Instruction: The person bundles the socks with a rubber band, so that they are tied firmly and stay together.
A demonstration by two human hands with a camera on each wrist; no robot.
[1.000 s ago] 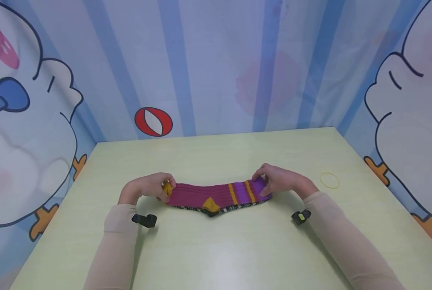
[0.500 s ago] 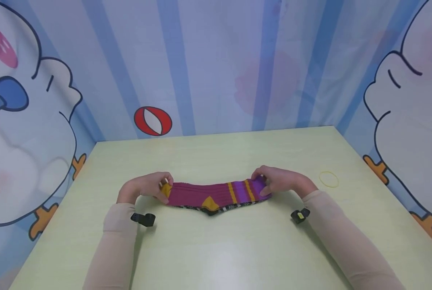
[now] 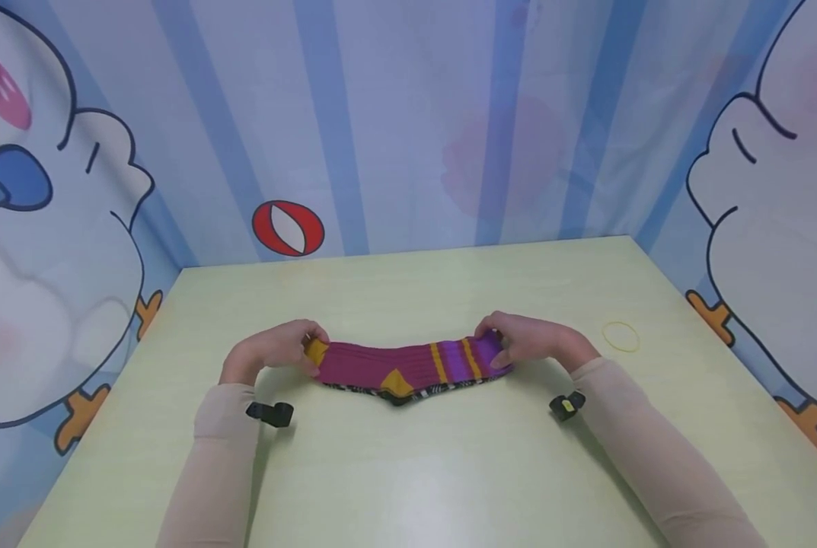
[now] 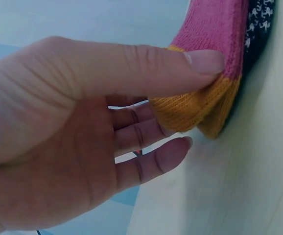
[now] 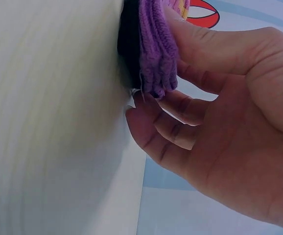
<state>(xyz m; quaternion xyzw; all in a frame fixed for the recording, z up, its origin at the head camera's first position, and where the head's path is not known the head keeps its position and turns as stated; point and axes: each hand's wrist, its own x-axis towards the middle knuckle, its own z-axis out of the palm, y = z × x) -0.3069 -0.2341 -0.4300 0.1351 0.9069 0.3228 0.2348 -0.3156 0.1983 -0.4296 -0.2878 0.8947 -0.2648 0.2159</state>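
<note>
A maroon sock (image 3: 367, 365) with an orange toe and heel and purple-and-orange bands at the cuff lies stretched sideways across the table. Beneath its near edge shows a black-and-white patterned sock (image 3: 399, 399). My left hand (image 3: 279, 346) pinches the orange toe (image 4: 180, 110) between thumb and fingers. At the other end, my right hand (image 3: 528, 336) holds the purple cuff (image 5: 158, 54), thumb on top and fingers at its far edge. The cuff's several folded layers sit against the black sock (image 5: 129, 44) in the right wrist view.
A thin yellow rubber band (image 3: 620, 336) lies on the pale table (image 3: 408, 472), right of my right hand. Behind the table hangs a blue striped cloth (image 3: 408, 129) printed with cartoon figures and a red ball. Small black cameras (image 3: 271, 415) sit on both wrists.
My left hand has shifted its fingers a little at the toe, which has lifted slightly toward the far side. My right hand keeps its hold on the cuff, nearly still.
</note>
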